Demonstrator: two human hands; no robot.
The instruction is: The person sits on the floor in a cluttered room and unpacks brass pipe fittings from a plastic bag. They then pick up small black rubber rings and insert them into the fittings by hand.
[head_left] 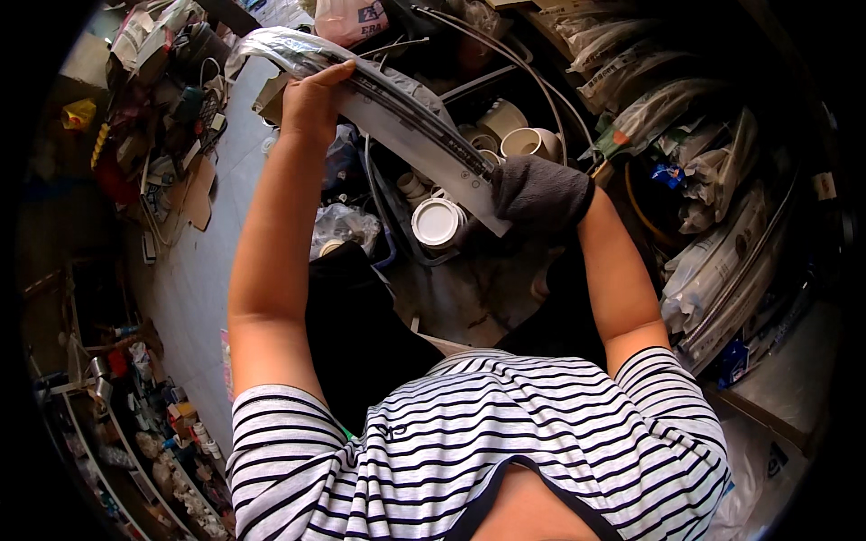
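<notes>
A long, narrow clear plastic package (397, 122) with dark strips inside slants across the upper middle, its far left end bunched and shiny. My left hand (316, 104) is closed around its upper part, thumb along the top edge. At the lower right end a dark grey cloth (541, 191) wraps over my right hand (588, 207) and meets the package. The fingers of that hand are hidden beneath the cloth, which seems gripped against the package end. White round plastic fittings (436, 222) and cream pipe pieces (523, 142) lie below and behind the package.
Several plastic-wrapped long bundles (722, 261) are stacked at the right. A pink-and-white bag (350, 20) sits at the top. Shelves of small goods (135, 433) stand at lower left, with piled clutter (171, 153) above. A clear bag (347, 227) lies near my left knee.
</notes>
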